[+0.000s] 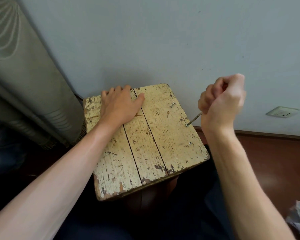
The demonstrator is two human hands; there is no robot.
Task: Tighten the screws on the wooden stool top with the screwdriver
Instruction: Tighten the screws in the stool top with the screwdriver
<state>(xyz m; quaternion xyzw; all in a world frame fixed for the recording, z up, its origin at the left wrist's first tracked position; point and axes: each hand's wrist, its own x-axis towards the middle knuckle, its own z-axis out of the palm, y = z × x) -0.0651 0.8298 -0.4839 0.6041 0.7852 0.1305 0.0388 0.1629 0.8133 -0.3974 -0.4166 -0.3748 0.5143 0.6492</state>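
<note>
The wooden stool top (145,144) is made of three worn planks with flaking yellow paint. My left hand (119,104) lies flat on its far left part, fingers reaching the back edge. My right hand (222,103) grips the screwdriver (195,119); its handle is hidden in my fist and only the thin metal shaft shows. The tip sits in a screw (187,125) near the right edge. A second screw (190,143) sits flush further toward me. A third screw (172,105) sticks up, tilted, near the far right corner.
A pale wall (163,40) stands right behind the stool. A grey rolled curtain or mat (24,92) leans at the left. A white socket plate (281,112) is low on the wall at right. Crumpled plastic (299,220) lies on the brown floor.
</note>
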